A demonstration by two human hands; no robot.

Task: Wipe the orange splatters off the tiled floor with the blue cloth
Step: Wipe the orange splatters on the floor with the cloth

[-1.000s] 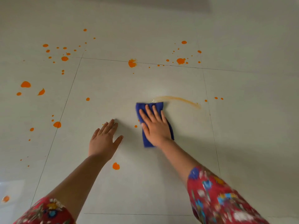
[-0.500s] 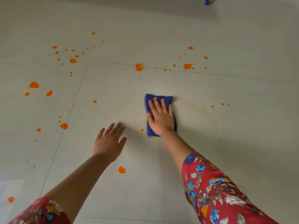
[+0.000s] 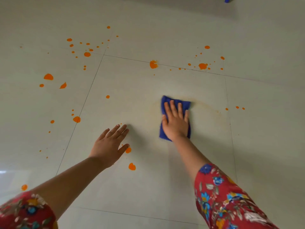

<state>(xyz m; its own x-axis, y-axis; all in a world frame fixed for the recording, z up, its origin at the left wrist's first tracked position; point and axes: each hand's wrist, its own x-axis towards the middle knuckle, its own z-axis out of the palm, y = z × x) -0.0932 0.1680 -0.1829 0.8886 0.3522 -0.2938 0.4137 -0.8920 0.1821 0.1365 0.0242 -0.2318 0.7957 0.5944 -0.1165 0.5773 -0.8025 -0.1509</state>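
Observation:
My right hand [image 3: 176, 123] presses flat on the folded blue cloth [image 3: 166, 100] in the middle of the big pale tile [image 3: 148, 187]. A faint orange smear [image 3: 208, 107] arcs to the cloth's right. My left hand [image 3: 109, 145] lies flat on the floor to the cloth's left, fingers spread, holding nothing. Orange splatters dot the floor: a large blot [image 3: 153, 64] on the far grout line, a cluster [image 3: 202, 66] at the far right, several drops [image 3: 87, 54] at the far left, two blobs [image 3: 132, 166] near my left hand.
A small blue object [image 3: 227, 0] sits at the top edge, far across the floor. More orange spots [image 3: 76, 119] lie along the left grout line, and three small dots [image 3: 237, 107] mark the tile to the right.
My right hand has slid the cloth to the right and away from me along the smear, which has faded. The left hand stays planted; an orange blob by its thumb has come into sight.

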